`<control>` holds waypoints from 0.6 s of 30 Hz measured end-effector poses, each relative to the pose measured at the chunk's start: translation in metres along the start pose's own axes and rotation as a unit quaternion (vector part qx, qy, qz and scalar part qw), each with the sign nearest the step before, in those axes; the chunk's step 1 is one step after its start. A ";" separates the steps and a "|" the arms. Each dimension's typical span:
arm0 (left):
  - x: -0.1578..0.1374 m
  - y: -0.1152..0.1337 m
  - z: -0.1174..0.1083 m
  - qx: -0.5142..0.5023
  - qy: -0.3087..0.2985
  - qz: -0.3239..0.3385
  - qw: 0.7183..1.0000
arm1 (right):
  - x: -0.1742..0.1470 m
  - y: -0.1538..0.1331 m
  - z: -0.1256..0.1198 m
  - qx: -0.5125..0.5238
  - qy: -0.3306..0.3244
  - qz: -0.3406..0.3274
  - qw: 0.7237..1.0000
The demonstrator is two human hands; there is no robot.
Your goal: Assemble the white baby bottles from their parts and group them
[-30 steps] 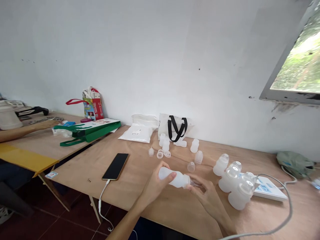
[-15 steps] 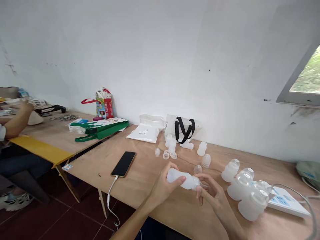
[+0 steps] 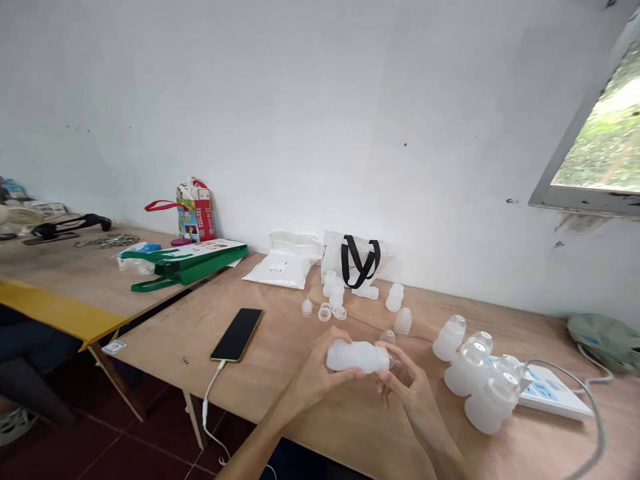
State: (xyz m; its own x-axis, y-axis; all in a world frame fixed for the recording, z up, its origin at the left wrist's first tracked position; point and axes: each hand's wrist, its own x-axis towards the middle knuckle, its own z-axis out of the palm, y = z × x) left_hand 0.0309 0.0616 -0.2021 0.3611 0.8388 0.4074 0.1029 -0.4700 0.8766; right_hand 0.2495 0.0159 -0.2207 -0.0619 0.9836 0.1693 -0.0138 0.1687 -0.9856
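Note:
A frosted white baby bottle [image 3: 353, 357] lies sideways in the air above the table. My left hand [image 3: 317, 372] wraps its body, thumb below and fingers above. At the collar end, the fingers of my right hand [image 3: 406, 385] pinch around the ring; the clear nipple there is partly hidden. Just behind stands a clear dome cap [image 3: 387, 337], with a ribbed clear cap [image 3: 403, 322] and an upright bottle body [image 3: 395, 298] farther back. Loose collar rings [image 3: 325, 311] and a nipple [image 3: 307, 307] lie near more bottle bodies [image 3: 336, 295]. Several capped bottles [image 3: 467, 368] stand to the right.
A phone [image 3: 238, 335] with a charging cable lies left on the wooden table [image 3: 175, 347]. Along the wall are a white packet [image 3: 277, 270] and a black-handled bag [image 3: 333, 257]. A white box [image 3: 557, 393], a grey cable [image 3: 597, 417] and a grey-green cloth item [image 3: 603, 340] occupy the right.
The view has turned slightly right, so a nearby person's arm has left the picture. The bottle is now more level, and my right fingers have shifted around its collar.

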 end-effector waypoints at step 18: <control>0.002 -0.048 0.028 0.112 -0.105 -0.151 0.976 | 0.006 0.039 0.012 -0.291 0.030 -0.039 0.956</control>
State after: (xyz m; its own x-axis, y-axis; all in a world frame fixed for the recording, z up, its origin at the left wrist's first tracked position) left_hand 0.0525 0.0782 -0.2504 0.4622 0.8850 0.0563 0.4261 -0.2773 0.8611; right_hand 0.2364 0.0278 -0.2585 -0.0267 0.9654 0.2595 0.5417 0.2322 -0.8079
